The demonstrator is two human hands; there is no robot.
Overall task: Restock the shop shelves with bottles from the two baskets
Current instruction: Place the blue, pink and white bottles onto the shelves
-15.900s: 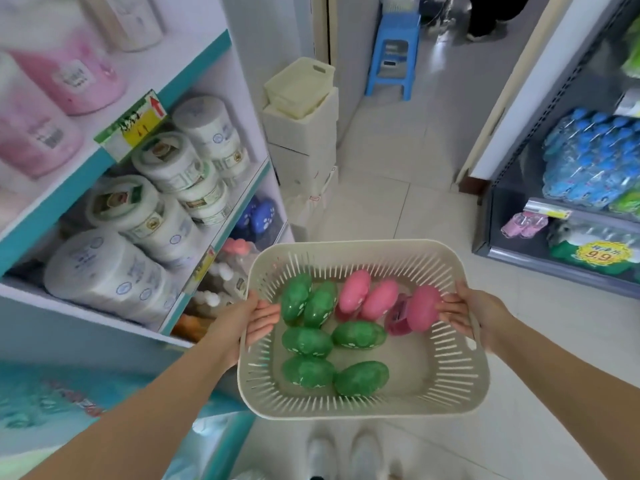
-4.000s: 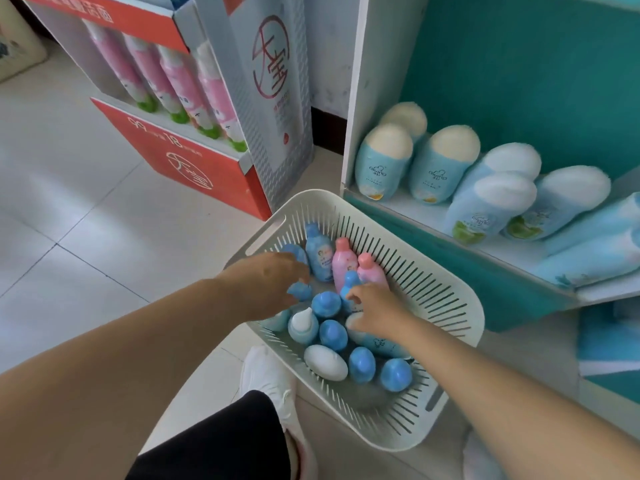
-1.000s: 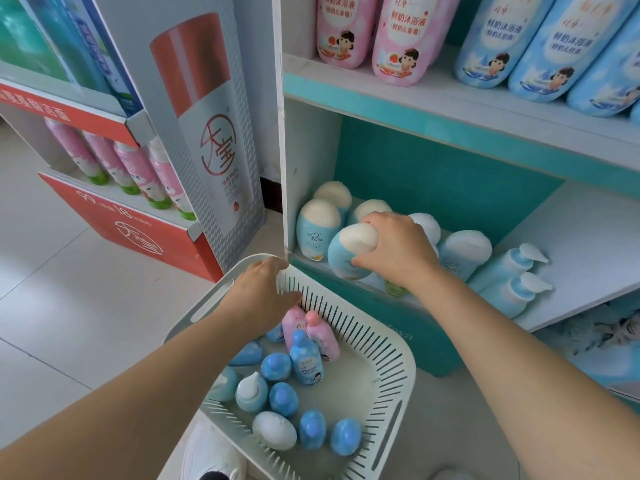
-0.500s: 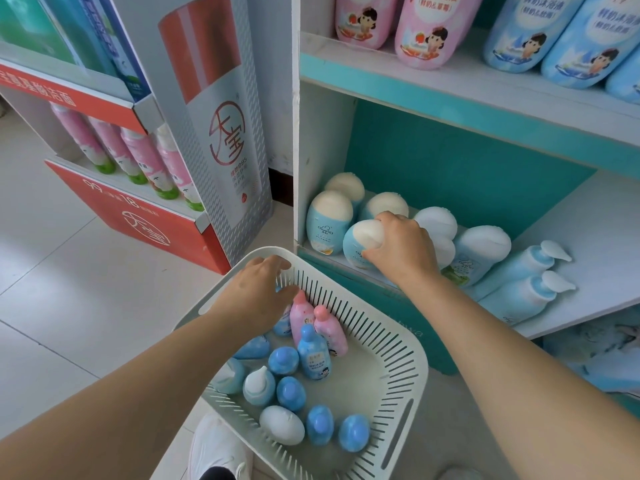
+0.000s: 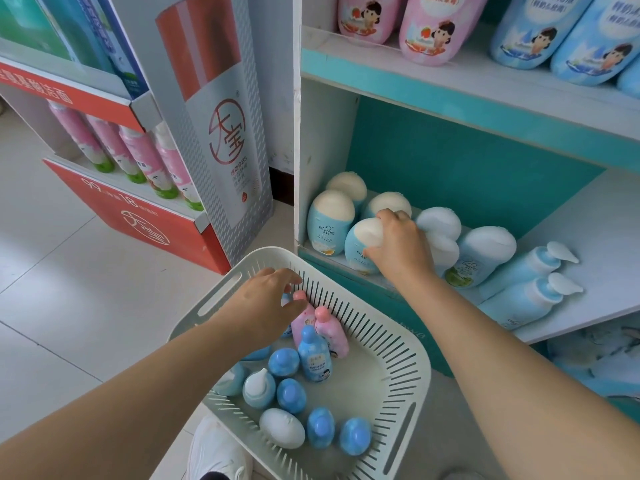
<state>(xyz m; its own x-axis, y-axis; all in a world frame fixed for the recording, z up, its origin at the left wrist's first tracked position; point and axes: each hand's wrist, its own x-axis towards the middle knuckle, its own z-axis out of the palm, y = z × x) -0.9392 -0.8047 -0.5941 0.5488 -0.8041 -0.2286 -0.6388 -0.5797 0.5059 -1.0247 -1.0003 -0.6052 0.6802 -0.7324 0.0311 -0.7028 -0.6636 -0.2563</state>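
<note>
A white slotted basket (image 5: 391, 368) sits on the floor below the shelf, holding several small blue, white and pink bottles. My left hand (image 5: 266, 303) reaches into its far corner, fingers curled over a pink-capped bottle (image 5: 300, 315). My right hand (image 5: 398, 247) grips a blue bottle with a white cap (image 5: 360, 244) standing at the front edge of the low white shelf (image 5: 585, 258). More white-capped blue bottles (image 5: 330, 221) stand around it, and two pump bottles (image 5: 530, 282) lie to the right.
A red and grey cardboard display stand (image 5: 145, 216) with pink tubes stands on the tiled floor to the left. The shelf above carries large pink and blue bottles (image 5: 433, 32). My white shoe (image 5: 214, 452) is beside the basket's near edge.
My right hand has stayed on the white-capped bottle at the shelf front, setting it more upright. My left hand has slid further into the basket's far corner onto the pink bottles.
</note>
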